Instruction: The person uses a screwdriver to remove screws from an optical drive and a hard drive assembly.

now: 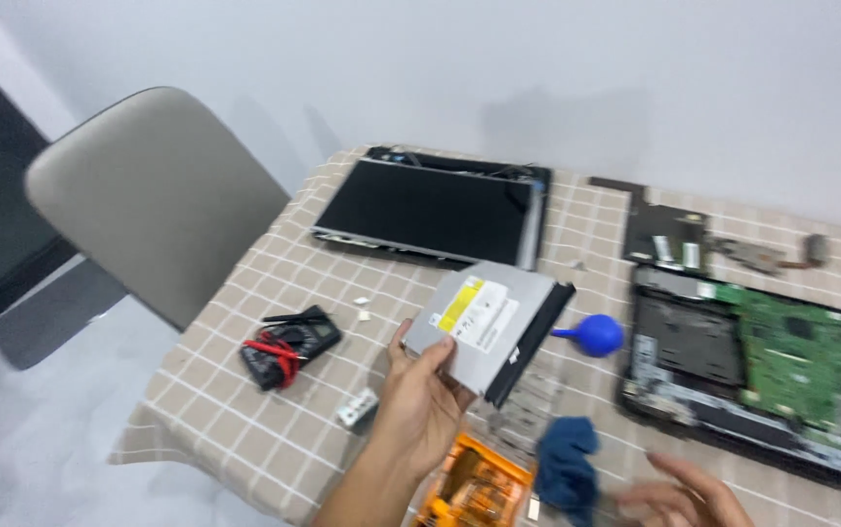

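In the head view, a slim grey optical drive [487,327] with a yellow-and-white label and a black front strip is held up above the worktop [245,410], which is covered by a beige cloth with a white grid. The drive is gripped at its near left corner by the left hand [422,400], with the thumb laid on the top face and the fingers tucked beneath, so that the drive is tilted and raised clear of the cloth.

The right hand [682,496] is seen at the lower edge of the picture, blurred, with its fingers spread and nothing held; it lies just beside a crumpled blue cloth [567,466]. An orange case [476,485] is seen below the left hand, partly cut off by the frame.

A blue rubber air blower [591,335] lies just right of the drive, between it and an opened laptop base [752,371] in which a green circuit board is exposed. A detached laptop screen [435,207] is laid flat at the far side of the worktop. A black multimeter [291,344] with red and black leads rests to the left, well apart from the drive. A grey chair [152,190] stands beside the worktop's left edge.
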